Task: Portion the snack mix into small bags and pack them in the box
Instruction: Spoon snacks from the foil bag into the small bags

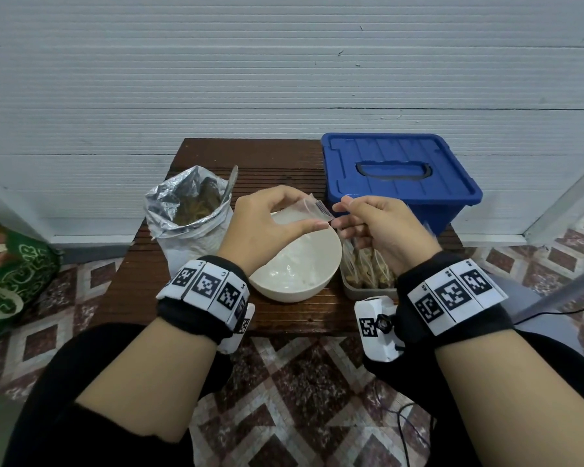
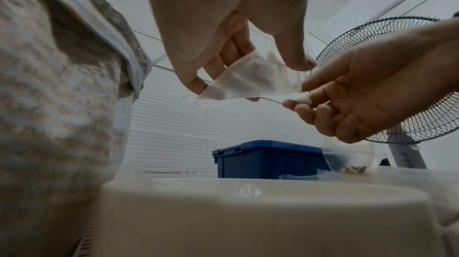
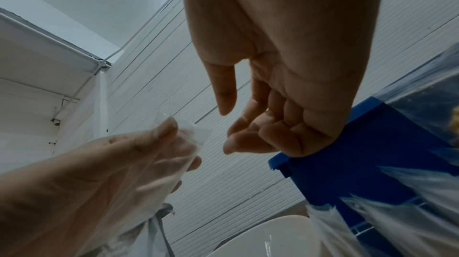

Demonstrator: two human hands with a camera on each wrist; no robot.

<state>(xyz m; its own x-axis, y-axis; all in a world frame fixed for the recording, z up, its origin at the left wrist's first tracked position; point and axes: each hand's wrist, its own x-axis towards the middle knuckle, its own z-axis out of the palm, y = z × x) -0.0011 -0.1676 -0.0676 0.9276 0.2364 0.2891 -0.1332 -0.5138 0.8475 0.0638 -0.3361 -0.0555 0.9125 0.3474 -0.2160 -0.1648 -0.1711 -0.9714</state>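
Observation:
My left hand [image 1: 314, 214] pinches a small clear bag [image 1: 304, 212] by its top, above a white bowl [image 1: 294, 291]. In the left wrist view the bag [image 2: 248, 82] hangs limp from thumb and fingers. My right hand [image 1: 338, 212] is at the bag's right corner with curled fingers. In the right wrist view its thumb stands apart from the fingers [image 3: 248, 139] and nothing lies between them. A narrow gap separates them from the bag [image 3: 196, 131]. An opened foil bag of snack mix [image 1: 189, 210] stands left of the bowl with a spoon handle [image 1: 231, 180] sticking out. The blue box [image 1: 398, 176] sits at the back right, lid on.
A low tray [image 1: 368, 293] holding several filled small bags sits right of the bowl, under my right wrist. Everything rests on a small dark wooden table [image 1: 284, 156] against a white wall. A green bag [image 1: 11, 274] lies on the tiled floor at left. A fan [image 2: 397, 65] stands to the right.

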